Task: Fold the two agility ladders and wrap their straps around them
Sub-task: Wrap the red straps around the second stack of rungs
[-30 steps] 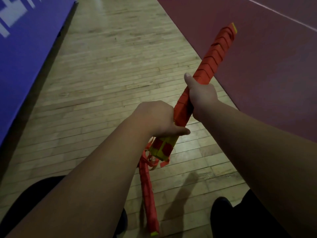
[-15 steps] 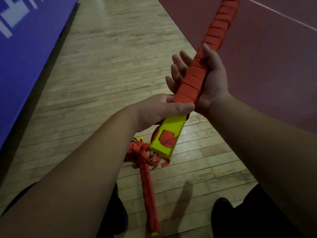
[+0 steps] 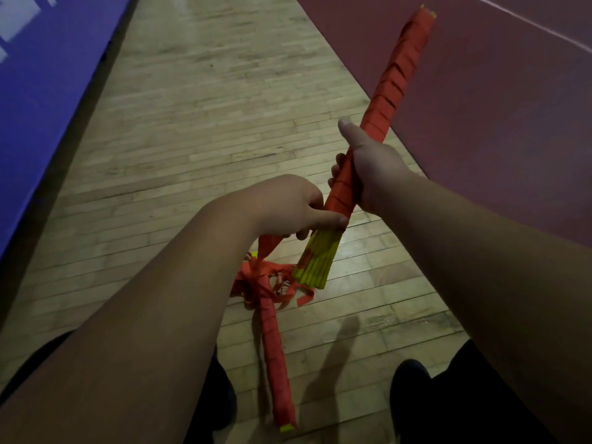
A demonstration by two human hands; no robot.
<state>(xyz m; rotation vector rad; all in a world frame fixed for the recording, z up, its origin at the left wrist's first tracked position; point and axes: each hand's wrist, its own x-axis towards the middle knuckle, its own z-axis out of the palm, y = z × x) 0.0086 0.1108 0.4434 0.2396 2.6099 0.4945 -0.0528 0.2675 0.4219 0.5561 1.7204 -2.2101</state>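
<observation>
Two bare hands hold one folded ladder, a long bundle of yellow rungs bound in red strap, slanting up and away to the right above a wooden floor. The right hand is wrapped around the bundle's middle, thumb lying along it. The left hand sits just below, thumb and fingers pinching the bundle where the wrapping ends; a loose red strap passes under this hand. Bare yellow rung ends fan out below the grip. On the floor beneath lies a second ladder, wrapped in red, with loose strap loops tangled at its far end. A blue mat lies left, a maroon surface right.
</observation>
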